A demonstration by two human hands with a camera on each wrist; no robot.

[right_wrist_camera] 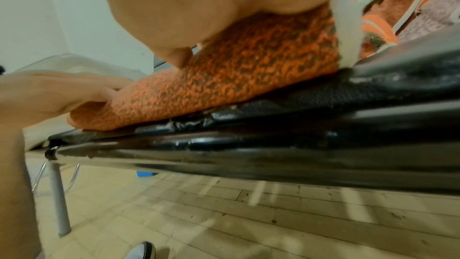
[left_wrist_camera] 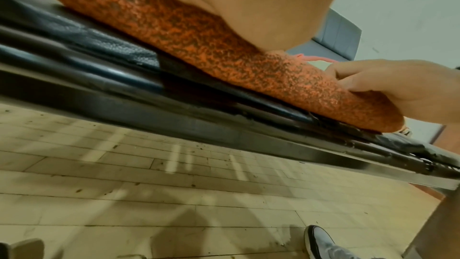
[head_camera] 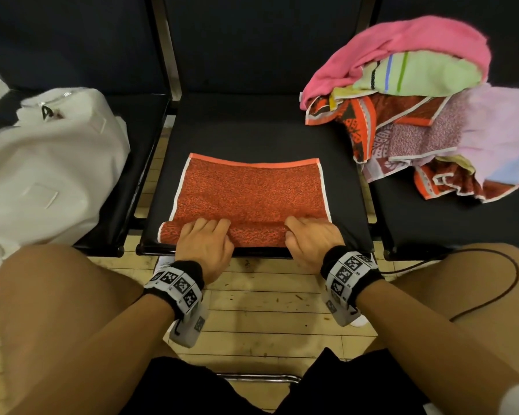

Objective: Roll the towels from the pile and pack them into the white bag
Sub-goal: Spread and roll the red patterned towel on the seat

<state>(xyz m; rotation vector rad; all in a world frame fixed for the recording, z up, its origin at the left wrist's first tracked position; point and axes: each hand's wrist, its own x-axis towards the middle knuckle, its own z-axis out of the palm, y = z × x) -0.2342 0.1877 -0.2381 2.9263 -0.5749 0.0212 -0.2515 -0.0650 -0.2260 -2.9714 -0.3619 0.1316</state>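
I have the orange-red terry towel with a white side trim and an orange end band [head_camera: 252, 193] lying flat on the middle black padded seat [head_camera: 252, 133], its near edge already turned over into a short, fat roll along the seat's front lip. My left hand [head_camera: 206, 239] lies on top of the roll toward its left end, and my right hand [head_camera: 310, 239] lies on top toward its right end. On both, the fingers curl down over the roll's far side, so each is gripping the roll rather than lying flat on it. From the wrist views I see the heel of each palm bearing down on the nubbly cloth.

I judge this towel light, soft and limp, with a rough loop pile that should catch on skin and on itself, so it is unlikely to slip. It has no stiffness of its own: the middle of the roll, between my hands, may sag or loosen, and the ends may creep out into a cone. I would keep my hold spread wide near both ends, pressing down and forward evenly.

The white fabric bag with a zip [head_camera: 48, 163] slumps on the left seat, and the loose pile of pink, green-striped and patterned towels [head_camera: 417, 109] sits on the right seat, well apart from my hands.
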